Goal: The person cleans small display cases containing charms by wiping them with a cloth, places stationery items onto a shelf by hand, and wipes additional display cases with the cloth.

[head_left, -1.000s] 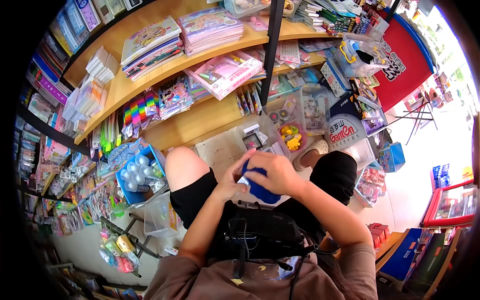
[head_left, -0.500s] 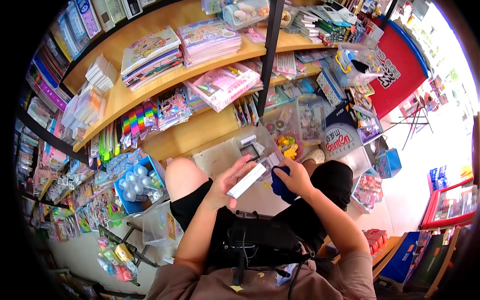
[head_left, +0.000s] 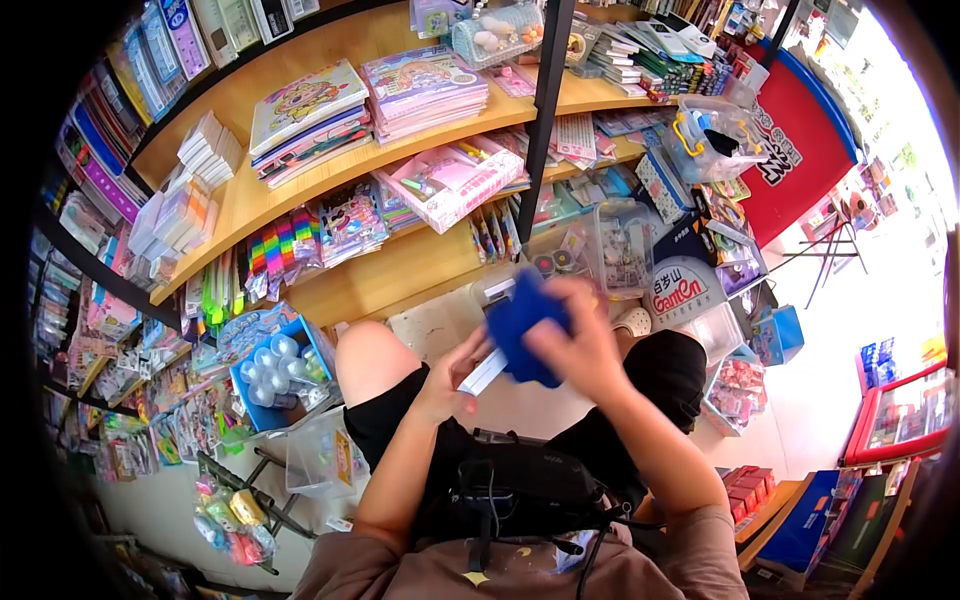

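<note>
My left hand (head_left: 441, 389) is wrapped round a slim white box (head_left: 484, 372), held tilted above my lap. A dark blue cloth (head_left: 528, 328) is in my right hand (head_left: 580, 345), which is blurred by motion. The cloth lies over the upper part of the white box and hides it, along with some of my left fingertips. Below the hands are my knees and a black bag (head_left: 530, 480) at my waist.
Wooden shelves (head_left: 330, 165) curve in front, stacked with books (head_left: 425, 90) and a pink box (head_left: 450, 185). A blue bin (head_left: 283, 370) of clear plastic balls stands left, above a clear tub (head_left: 318, 458). Clear containers (head_left: 622, 250) stand on the floor ahead. A red-framed case (head_left: 905, 412) is far right.
My right hand has brought the blue cloth up and to the left, onto the white box. My left hand still holds the box in nearly the same place.
</note>
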{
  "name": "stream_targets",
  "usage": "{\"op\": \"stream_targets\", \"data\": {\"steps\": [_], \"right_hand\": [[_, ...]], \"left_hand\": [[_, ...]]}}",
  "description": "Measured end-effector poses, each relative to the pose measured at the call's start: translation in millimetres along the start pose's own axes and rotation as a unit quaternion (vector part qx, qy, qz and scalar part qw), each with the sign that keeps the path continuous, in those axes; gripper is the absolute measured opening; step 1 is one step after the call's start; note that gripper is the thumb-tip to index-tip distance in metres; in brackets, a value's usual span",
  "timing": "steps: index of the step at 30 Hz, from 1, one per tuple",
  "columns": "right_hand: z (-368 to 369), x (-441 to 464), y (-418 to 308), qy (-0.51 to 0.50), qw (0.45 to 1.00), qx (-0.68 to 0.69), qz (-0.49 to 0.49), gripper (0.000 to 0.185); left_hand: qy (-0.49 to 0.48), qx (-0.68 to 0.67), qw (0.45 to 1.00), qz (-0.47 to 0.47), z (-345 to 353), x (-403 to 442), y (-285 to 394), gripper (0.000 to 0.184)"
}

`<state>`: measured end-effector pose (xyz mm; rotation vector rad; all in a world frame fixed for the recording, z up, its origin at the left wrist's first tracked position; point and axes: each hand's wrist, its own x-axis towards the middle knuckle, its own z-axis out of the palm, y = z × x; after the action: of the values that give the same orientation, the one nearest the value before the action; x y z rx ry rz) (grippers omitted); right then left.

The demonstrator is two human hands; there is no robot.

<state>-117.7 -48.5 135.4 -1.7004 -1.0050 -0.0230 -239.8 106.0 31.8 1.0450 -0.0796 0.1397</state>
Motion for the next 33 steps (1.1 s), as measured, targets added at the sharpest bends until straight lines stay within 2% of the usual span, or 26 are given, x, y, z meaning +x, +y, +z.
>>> {"op": "stream_targets", "data": {"steps": [2,4,6,8,11,14,15,16,18,19,22,23,26,31,33], "right_hand": [[24,-13,0,-0.091,0.979,-0.143,-0.114,0.035],[36,-14,13,-0.095,0.989,-0.105,-0.044,0.031],[45,-15,23,-0.091,0.994,-0.025,0.051,0.033],[43,-11,23,-0.071,0.993,-0.032,0.092,0.028],[41,-11,36,-0.071,0.988,-0.005,0.134,0.027],[39,-16,47,-0.051,0.939,0.183,0.287,0.027],[35,-18,40,-0.064,0.921,0.202,0.325,0.030],[40,-24,44,-0.045,0.926,0.190,0.322,0.029],[51,-36,54,-0.008,0.936,0.165,0.312,0.027],[52,-38,56,-0.005,0.950,0.135,0.282,0.031],[54,-41,56,0.005,0.967,0.110,0.230,0.033],[53,-41,58,0.004,0.975,0.090,0.205,0.033],[51,-40,63,-0.009,0.990,0.024,0.137,0.034],[44,-41,46,-0.040,0.994,-0.049,0.092,0.031],[43,-40,37,-0.049,0.994,-0.073,0.061,0.029]], "left_hand": [[0.031,-0.021,0.999,-0.025,-4,-6,-8,0.114],[0.076,-0.068,0.994,-0.037,0,-9,-11,0.111],[0.081,-0.102,0.991,-0.011,9,-11,-12,0.113],[0.081,-0.122,0.989,-0.023,9,-10,-10,0.117],[0.082,-0.195,0.977,-0.022,3,-12,-26,0.112],[0.033,-0.320,0.947,-0.017,-6,-9,-31,0.097],[0.092,-0.427,0.899,-0.030,4,-4,-16,0.083],[0.164,-0.436,0.883,-0.055,7,4,-10,0.076],[0.166,-0.374,0.910,-0.065,6,5,-11,0.075],[0.244,-0.334,0.908,-0.069,12,6,-11,0.068],[0.292,-0.153,0.944,-0.015,-9,3,-36,0.057],[0.288,-0.159,0.944,0.001,-11,0,-38,0.047],[0.306,-0.148,0.940,0.001,-15,0,-48,0.042],[0.248,-0.195,0.946,-0.075,-15,-3,-38,0.034],[0.326,-0.241,0.911,-0.074,-9,3,-40,0.036]]}}
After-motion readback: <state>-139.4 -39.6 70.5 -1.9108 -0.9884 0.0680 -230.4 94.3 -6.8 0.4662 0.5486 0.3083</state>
